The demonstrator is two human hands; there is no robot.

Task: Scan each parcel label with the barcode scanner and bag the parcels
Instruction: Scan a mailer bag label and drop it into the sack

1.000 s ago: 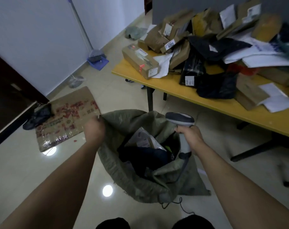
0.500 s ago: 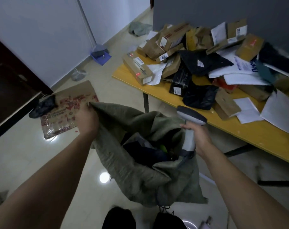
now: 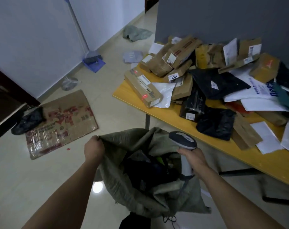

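**Meanwhile, one hand is holding the sack open and the other is gripping the scanner**

Low in the head view, the left hand (image 3: 94, 150) is pinching the rim of a grey-green woven sack (image 3: 140, 195), with fingers curled round the cloth and pulling the mouth wide. The sack is standing on the pale tiled floor (image 3: 120, 116), just in front of the person. Dark wrapped parcels (image 3: 145, 169) are lying inside it; their labels are too dim to read.

The right hand (image 3: 192, 158) is wrapping its fingers round the pale handle of a grey and white handheld barcode scanner (image 3: 183, 140). The scanner's head is pointing away from the person, above the right side of the sack's opening. A thin dark cable (image 3: 169, 219) is trailing on the floor beside the sack's base.

To the right, a yellow-topped table (image 3: 173, 116) is carrying a loose heap of parcels. A long brown cardboard box (image 3: 143, 87) is lying at the near left corner, a crumpled black plastic mailer (image 3: 216, 123) is sitting near the front edge, and white paper envelopes (image 3: 266, 138) are lying beside it.

On the floor to the left, a flattened printed cardboard sheet (image 3: 61, 123) is lying with a black plastic bag (image 3: 28, 120) touching its far corner. A blue dustpan (image 3: 94, 63) is resting against the white wall.
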